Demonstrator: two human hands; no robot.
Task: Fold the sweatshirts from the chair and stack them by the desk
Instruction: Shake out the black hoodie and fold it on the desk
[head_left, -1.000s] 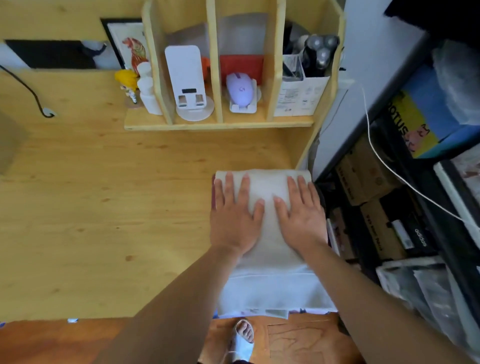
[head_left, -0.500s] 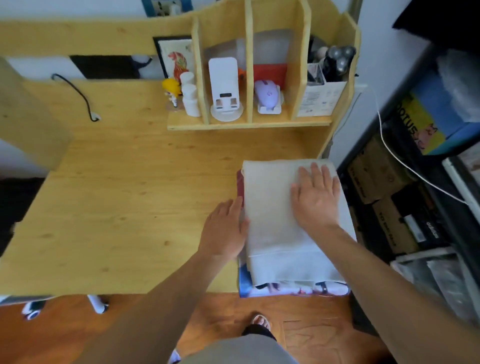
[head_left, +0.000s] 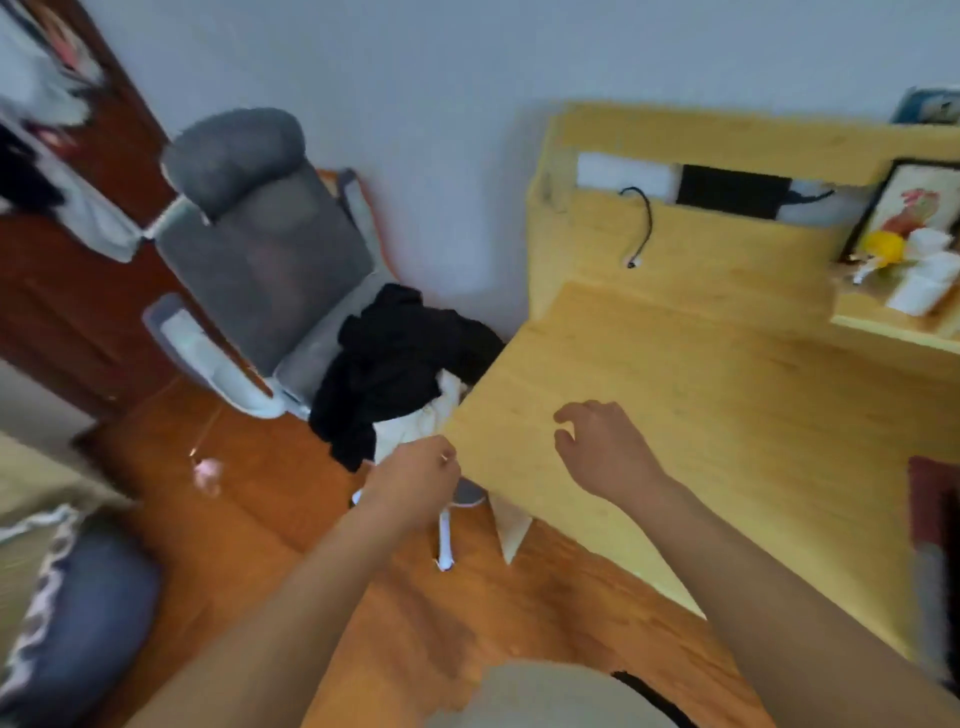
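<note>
A grey office chair (head_left: 260, 249) stands left of the wooden desk (head_left: 727, 405). On its seat lies a crumpled black sweatshirt (head_left: 395, 364) over a cream one (head_left: 415, 426). My left hand (head_left: 415, 483) hovers just below the heap with loosely curled fingers, holding nothing. My right hand (head_left: 602, 447) floats over the desk's near left corner, fingers relaxed and empty. A dark red edge of the folded stack (head_left: 935, 499) shows at the far right of the desk. The view is blurred.
A brown door (head_left: 78, 291) with hanging clothes is behind the chair. A blue cushion (head_left: 78, 613) lies at the lower left on the wooden floor (head_left: 249, 519). A black cable (head_left: 644, 223), a picture frame (head_left: 914, 202) and small white bottles (head_left: 924, 275) sit at the desk's back.
Both hands left the folded white sweatshirt. My view swung left to the chair, and my hands moved toward the heap on its seat.
</note>
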